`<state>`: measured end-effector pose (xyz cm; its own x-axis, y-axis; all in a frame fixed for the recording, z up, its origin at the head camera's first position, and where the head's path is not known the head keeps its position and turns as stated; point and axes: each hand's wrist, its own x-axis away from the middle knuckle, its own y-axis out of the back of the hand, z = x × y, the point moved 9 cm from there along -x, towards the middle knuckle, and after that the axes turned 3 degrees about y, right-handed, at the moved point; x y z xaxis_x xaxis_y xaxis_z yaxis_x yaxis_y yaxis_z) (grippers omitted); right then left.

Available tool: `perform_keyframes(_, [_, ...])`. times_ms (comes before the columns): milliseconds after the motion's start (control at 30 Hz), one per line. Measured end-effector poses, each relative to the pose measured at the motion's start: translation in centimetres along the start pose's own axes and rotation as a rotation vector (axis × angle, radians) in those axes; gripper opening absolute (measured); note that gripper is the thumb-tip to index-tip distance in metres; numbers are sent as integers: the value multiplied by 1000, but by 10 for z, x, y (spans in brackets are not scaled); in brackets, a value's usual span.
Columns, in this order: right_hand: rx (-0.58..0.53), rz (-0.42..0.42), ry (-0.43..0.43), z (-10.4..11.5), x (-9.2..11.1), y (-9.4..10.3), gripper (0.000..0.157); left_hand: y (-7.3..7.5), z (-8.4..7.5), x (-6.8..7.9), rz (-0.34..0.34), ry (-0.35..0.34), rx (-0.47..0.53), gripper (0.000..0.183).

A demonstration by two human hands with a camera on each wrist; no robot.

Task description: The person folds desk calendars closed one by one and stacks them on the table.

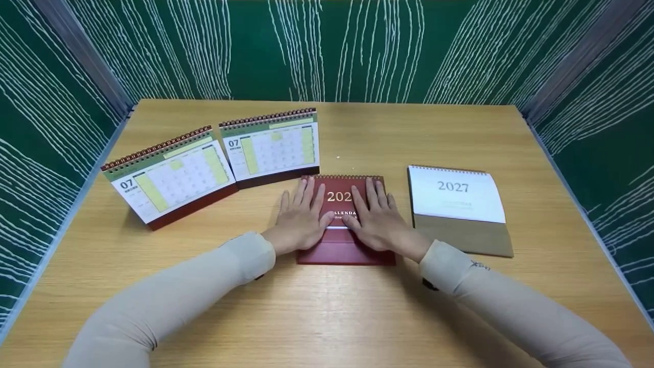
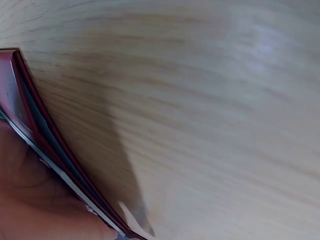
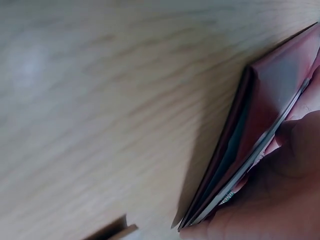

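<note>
A dark red desk calendar (image 1: 340, 186) with gold lettering lies folded nearly flat in the middle of the table, its spiral edge away from me. My left hand (image 1: 301, 217) rests on its left side, fingers straight and spread toward the spiral. On its right side my right hand (image 1: 378, 217) lies the same way, and the two thumbs almost meet below the lettering. Both wrist views show the calendar's layered side edge, with a narrow gap between cover and base; the left hand (image 2: 40, 195) and right hand (image 3: 280, 185) press on its top.
Two calendars showing 07 stand as tents at the left: one nearer (image 1: 179, 176), one farther back (image 1: 276, 148). To the right lies a white-and-brown 2027 calendar (image 1: 457, 194). Green walls with white lines (image 1: 332, 51) border the wooden table (image 1: 332, 312).
</note>
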<state>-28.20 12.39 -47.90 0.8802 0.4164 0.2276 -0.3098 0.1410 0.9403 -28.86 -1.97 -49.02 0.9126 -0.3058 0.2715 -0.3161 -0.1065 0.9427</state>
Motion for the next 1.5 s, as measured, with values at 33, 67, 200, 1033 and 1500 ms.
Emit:
perform_keyframes(33, [3,1,-2,0,0,0,79,-1,0,0,1,2,-7,76])
perform_keyframes(67, [6,3,-5,0,0,-1,79,-1,0,-1,0,2,-7,76])
perform_keyframes(200, [18,13,-11,0,0,-2,79,-2,0,-1,-5,0,-1,76])
perform_keyframes(1033, [42,-3,15,4,-1,-5,78,-10,-1,-4,55,-27,28,78])
perform_keyframes(1500, [45,21,16,-1,-5,-12,81,-12,2,-8,113,-7,50,79])
